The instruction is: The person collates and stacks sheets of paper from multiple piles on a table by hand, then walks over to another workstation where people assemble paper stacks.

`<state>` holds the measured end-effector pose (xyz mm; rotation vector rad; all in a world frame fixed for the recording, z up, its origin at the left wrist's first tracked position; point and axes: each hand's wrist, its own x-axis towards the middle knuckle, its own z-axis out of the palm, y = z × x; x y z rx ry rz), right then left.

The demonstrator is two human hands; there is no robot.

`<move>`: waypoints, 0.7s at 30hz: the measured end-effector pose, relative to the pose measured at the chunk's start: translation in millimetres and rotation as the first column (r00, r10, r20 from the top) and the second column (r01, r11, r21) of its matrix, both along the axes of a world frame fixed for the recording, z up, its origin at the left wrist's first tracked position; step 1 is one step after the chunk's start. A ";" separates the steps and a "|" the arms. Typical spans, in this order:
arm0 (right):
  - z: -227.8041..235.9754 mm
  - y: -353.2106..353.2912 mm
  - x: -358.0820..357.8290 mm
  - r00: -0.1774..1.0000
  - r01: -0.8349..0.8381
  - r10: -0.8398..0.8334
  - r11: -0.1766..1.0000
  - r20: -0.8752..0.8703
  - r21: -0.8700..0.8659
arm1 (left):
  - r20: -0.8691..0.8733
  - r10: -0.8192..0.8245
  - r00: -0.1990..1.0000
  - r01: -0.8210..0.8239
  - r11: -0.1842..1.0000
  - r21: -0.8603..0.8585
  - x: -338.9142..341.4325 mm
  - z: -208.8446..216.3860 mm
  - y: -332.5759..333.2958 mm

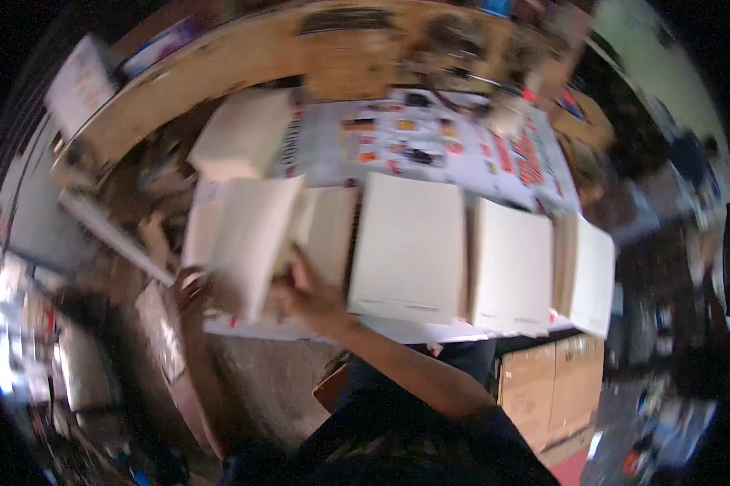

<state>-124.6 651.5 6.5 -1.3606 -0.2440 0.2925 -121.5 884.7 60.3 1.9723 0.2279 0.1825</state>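
the right hand [312,296] and left hand [193,285] are both closed on the lower edge of a cream sheet stack [256,243], lifted tilted over the table [430,332]. it looks light, bendy paper, best gripped at both edges. more stacks [409,247] lie to the right of the right hand, whose forearm reaches up from below.

Brown cardboard box [551,389] (lower rt)

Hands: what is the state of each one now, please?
Left hand: blurred, at the pale sheet; grip cannot be told.
Right hand: closed on the pale sheet.
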 end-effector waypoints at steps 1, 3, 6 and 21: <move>20.3 -6.5 -4.5 0.999 -0.030 0.031 0.998 -0.018 0.056 | 0.033 -0.022 0.999 0.024 0.998 -0.064 0.1 1.6 10.4; 6.0 9.8 -12.2 0.921 0.236 -0.195 0.968 0.337 -0.085 | 0.098 0.154 0.983 -0.113 0.934 -0.339 1.9 -25.9 35.8; 56.6 -49.8 -34.4 0.918 0.118 -0.069 0.988 0.391 -0.102 | 0.146 0.140 0.979 -0.154 0.984 0.093 14.6 -62.8 88.7; 39.3 -485.5 -205.4 0.131 0.666 -0.694 -0.467 0.708 -0.582 | 0.667 -0.317 0.674 -0.537 0.410 0.737 83.1 -66.9 40.7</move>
